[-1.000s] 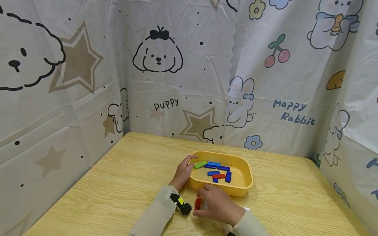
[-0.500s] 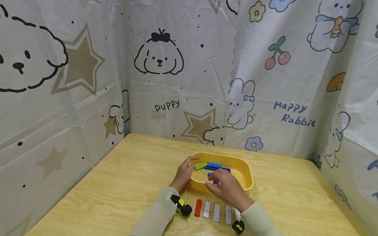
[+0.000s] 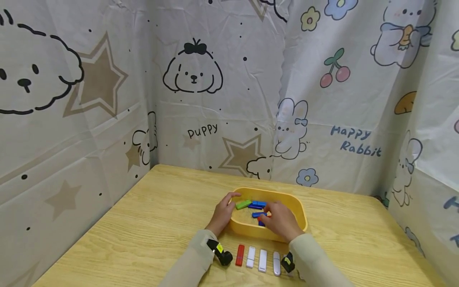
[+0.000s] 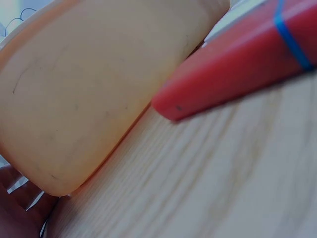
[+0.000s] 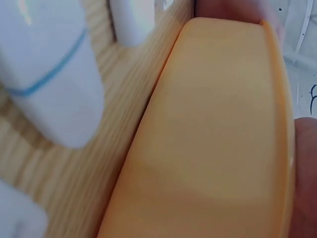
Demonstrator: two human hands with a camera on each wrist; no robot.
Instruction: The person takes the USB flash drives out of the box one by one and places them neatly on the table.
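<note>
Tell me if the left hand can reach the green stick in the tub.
Probably yes: the left hand grips the yellow tub at the rim near the green stick; nothing covers it, though the hand may need to let go.

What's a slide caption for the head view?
Left hand on a yellow tub, right hand over its colored pieces, red and white ones lined up outside.

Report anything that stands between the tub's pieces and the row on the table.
The tub's near wall stands between the coloured pieces and the row; the right wrist's black camera hangs over the row's right end.
</note>
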